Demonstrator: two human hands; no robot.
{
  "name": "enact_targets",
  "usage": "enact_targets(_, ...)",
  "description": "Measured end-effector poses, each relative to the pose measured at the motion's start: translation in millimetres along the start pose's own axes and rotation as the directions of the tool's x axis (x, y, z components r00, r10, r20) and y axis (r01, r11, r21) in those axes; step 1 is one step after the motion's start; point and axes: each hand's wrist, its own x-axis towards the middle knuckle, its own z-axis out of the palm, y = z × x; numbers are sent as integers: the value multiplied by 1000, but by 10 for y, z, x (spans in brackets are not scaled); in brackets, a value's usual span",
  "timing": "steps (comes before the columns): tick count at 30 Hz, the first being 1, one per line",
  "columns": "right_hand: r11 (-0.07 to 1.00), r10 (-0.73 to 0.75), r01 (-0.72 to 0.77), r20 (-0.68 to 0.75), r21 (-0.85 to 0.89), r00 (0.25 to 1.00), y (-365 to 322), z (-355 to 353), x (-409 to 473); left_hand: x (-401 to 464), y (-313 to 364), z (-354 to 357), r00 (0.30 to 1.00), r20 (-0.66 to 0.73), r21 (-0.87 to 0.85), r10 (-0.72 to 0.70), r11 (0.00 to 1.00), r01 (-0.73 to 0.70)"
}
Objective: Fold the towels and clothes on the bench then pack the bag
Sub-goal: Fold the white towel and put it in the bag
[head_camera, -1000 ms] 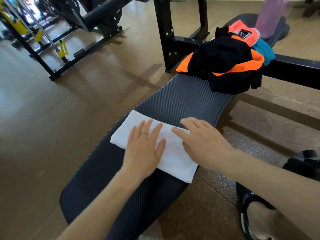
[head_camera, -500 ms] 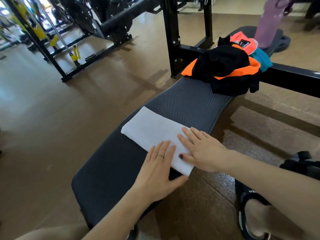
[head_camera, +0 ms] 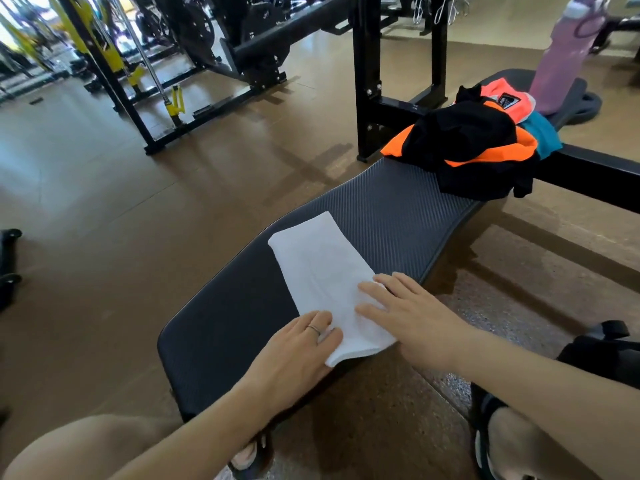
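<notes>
Head view, looking forward and down along a long black padded weight bench (head_camera: 391, 216) with a ribbed top, which runs from the lower left toward the upper right. It stands on a smooth, glossy brown gym floor (head_camera: 104, 202) that turns to speckled rubber on the right. Black steel rack uprights (head_camera: 367, 74) rise beside the bench's far half, and black and yellow exercise machines (head_camera: 104, 46) fill the upper left of the room.

A folded white towel (head_camera: 322, 271) lies as a narrow strip on the near half of the bench. The left hand (head_camera: 294, 355), a thin ring on one finger, has its fingers curled at the towel's near corner; whether they pinch the cloth cannot be told. The right hand (head_camera: 412, 313) lies flat on the towel's near right edge, fingers straight and slightly spread.

Well apart, on the far half, sits a loose heap of black and orange clothes (head_camera: 467, 147), with pink and teal fabric behind it. A tall lilac water bottle (head_camera: 561, 64) stands at the far end.

At the right edge a dark object on the floor (head_camera: 602, 351) is cut off and hard to identify. Sandalled feet show only partly at the bottom.
</notes>
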Motion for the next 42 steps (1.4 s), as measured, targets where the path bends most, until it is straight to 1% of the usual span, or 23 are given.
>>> enact_targets(2,995,-93,97,-109,35,990,25,59,54,-34,-97,-80,998,37,-128,-55,990,59)
enact_targets(4,981,-88,114,-165,155,982,54,56,100,-59,-191,-135,992,94,-260,-89,959,111)
enact_targets(6,957,-22,69,-166,283,986,86,-1,141,-81,-274,-164,983,129,-399,-128,901,170)
enact_targets(8,906,74,-11,-131,422,989,130,-51,169,-75,-330,-172,964,155,-514,-216,816,265)
enact_targets(10,812,168,-94,-77,576,983,167,-91,201,-46,-351,-164,929,164,-606,-332,710,360)
enact_targets(12,716,241,-158,-28,680,970,175,-126,237,-7,-352,-155,895,157,-653,-417,636,411)
enact_targets(15,639,323,-215,-3,738,947,161,-145,335,53,-346,-126,843,147,-700,-518,548,459)
enact_targets(17,637,368,-238,-18,733,929,158,-134,420,82,-354,-102,814,155,-745,-559,475,468)
enact_targets(18,657,387,-245,-40,713,921,158,-122,463,90,-367,-79,805,162,-747,-571,462,478)
enact_targets(21,727,446,-295,-100,620,889,140,-72,588,107,-433,-9,795,171,-713,-582,484,507)
enact_targets(23,782,453,-308,-155,541,878,127,-18,665,118,-480,18,799,168,-703,-577,499,507)
enact_targets(26,897,411,-328,-286,296,866,120,67,748,138,-533,23,829,155,-657,-538,570,493)
enact_targets(27,905,413,-348,-305,246,858,122,86,767,151,-549,20,838,154,-629,-523,603,491)
enact_targets(29,901,429,-375,-322,216,844,117,135,788,185,-579,10,849,154,-550,-506,670,499)
enact_targets(32,906,424,-392,-333,161,842,67,162,787,230,-614,3,859,149,-378,-489,775,507)
enact_targets(35,897,439,-420,-398,140,805,33,154,750,276,-623,3,857,123,-315,-501,799,512)
enact_targets(36,898,433,-423,-413,121,801,27,154,750,290,-628,-10,866,81,-285,-493,822,494)
enact_targets(38,920,370,-389,-437,50,820,48,128,750,320,-647,2,911,-46,-173,-411,901,398)
enact_targets(39,938,308,-346,-450,-3,839,63,99,744,331,-648,-2,934,-86,-109,-348,935,338)
enact_targets(40,956,233,-289,-450,-58,862,75,72,734,337,-640,-5,955,-108,-47,-276,961,273)
enact_targets(42,978,64,-143,-439,-151,896,91,52,706,338,-607,-5,983,-112,8,-147,989,148)
